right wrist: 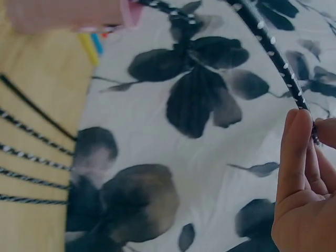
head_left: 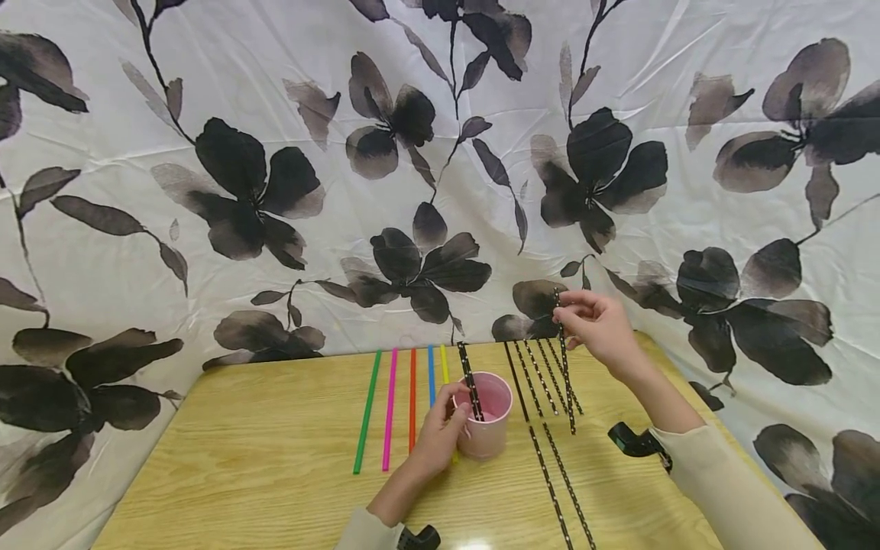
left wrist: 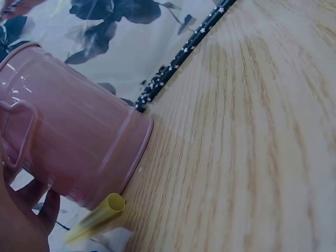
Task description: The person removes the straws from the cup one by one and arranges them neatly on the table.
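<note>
A pink metal mug with a side handle stands upright on the table. My left hand grips it on its left, at the handle side. Black straws with white marks lean inside the mug, their tops above the rim; their exact number is hard to tell. Over the right side of the table, my right hand pinches a black straw with white dots near its upper end. That straw hangs nearly upright and shows large in the right wrist view, between thumb and fingertips.
Left of the mug lie green, pink, red, blue and yellow straws. Several patterned black straws lie to its right, with two more nearer the front. A floral cloth hangs behind the table.
</note>
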`<state>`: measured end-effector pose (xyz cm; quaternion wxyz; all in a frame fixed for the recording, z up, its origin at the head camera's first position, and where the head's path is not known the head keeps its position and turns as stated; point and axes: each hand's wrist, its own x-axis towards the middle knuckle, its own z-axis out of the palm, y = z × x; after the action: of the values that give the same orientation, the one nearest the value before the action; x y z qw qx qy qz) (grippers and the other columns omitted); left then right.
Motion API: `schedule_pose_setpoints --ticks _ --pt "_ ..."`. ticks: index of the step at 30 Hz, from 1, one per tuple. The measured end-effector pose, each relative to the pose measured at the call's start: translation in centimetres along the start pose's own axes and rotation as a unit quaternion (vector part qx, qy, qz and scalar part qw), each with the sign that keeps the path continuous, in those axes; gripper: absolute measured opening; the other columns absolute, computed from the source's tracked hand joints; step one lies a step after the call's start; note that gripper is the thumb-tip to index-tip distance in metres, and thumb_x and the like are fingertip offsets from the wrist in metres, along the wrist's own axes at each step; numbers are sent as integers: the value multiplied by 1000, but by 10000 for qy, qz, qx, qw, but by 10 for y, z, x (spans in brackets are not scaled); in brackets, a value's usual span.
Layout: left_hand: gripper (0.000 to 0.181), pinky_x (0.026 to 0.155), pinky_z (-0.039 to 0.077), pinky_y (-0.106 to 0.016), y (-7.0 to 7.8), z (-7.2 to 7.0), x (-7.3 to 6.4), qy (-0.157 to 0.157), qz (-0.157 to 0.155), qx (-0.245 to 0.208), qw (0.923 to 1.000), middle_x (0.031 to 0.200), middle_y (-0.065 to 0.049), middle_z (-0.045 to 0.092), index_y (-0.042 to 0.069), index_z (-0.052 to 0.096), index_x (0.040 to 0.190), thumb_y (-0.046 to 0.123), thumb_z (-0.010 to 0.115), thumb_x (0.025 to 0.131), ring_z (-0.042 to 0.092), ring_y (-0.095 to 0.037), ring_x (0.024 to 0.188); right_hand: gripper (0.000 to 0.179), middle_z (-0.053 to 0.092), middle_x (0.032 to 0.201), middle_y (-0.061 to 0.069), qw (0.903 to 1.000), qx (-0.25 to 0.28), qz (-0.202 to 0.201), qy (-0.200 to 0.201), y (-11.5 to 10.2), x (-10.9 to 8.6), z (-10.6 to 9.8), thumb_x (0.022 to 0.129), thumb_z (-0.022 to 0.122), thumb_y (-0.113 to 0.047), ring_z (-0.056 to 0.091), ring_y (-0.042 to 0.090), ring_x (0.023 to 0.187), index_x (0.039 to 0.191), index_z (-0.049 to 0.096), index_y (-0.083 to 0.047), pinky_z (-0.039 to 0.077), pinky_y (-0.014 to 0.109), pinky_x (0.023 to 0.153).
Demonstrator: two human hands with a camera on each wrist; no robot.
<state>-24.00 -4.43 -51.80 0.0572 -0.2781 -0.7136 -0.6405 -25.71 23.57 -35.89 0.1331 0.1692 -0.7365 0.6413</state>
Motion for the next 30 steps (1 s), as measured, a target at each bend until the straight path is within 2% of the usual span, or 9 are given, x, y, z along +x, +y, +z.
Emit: schedule_pose_setpoints --ticks 3,7,12,16,18,21,25,30 --pt "23 69 52 -32 0 -1 0 1 -65 -44 10000 143 -14 43 6 47 126 12 44 104 57 -33 97 39 69 81 1 9997 -151 153 -96 16 -12 -5 91 65 -1 61 11 63 124 52 14 56 32 54" --pt "23 67 53 -33 -3 -1 -1 34 -72 -83 9999 140 -12 46 7 47 126 12 45 104 57 -27 90 42 70 81 4 9984 -468 260 -158 37 -26 -9 89 69 -4 63 16 62 126 54 11 56 35 55" --pt "25 70 53 -35 21 -3 -4 -86 -101 -59 9999 140 -18 45 -1 45 126 8 44 103 56 -31 93 41 70 85 14 9943 -888 491 -313 61 -40 -12 88 71 -8 65 26 60 126 59 4 56 42 55" --pt "25 75 52 -35 24 -4 -2 -184 -101 15 9998 143 -18 43 -2 44 126 10 43 104 56 -30 100 33 70 82 12 9910 -1102 680 -353 76 -50 -12 88 71 -6 64 24 59 118 63 5 56 40 53" --pt "25 79 50 -34 22 -4 -3 -144 -96 46 9998 146 -18 41 -2 45 126 11 43 104 55 -30 107 30 70 81 10 9891 -1180 783 -409 83 -56 -11 88 71 -6 64 22 59 115 64 5 56 39 53" --pt "24 85 47 -37 7 -2 0 -32 -2 59 10000 146 -18 42 1 46 125 10 44 103 54 -32 112 27 70 81 9 9868 -1230 951 -460 92 -62 -9 88 70 -6 62 22 57 113 65 4 56 40 54" --pt "23 89 44 -39 -13 0 2 70 72 103 9999 144 -14 44 7 47 126 11 44 104 54 -31 114 26 69 82 17 9834 -1313 1144 -514 103 -70 -6 87 70 -3 61 26 55 112 65 5 55 42 54" --pt "22 76 51 -33 -16 1 2 79 128 35 9999 145 -11 43 11 47 126 14 44 104 55 -26 104 26 67 82 23 9798 -1359 1333 -617 115 -79 -4 87 69 -1 59 28 52 111 63 8 53 38 49"
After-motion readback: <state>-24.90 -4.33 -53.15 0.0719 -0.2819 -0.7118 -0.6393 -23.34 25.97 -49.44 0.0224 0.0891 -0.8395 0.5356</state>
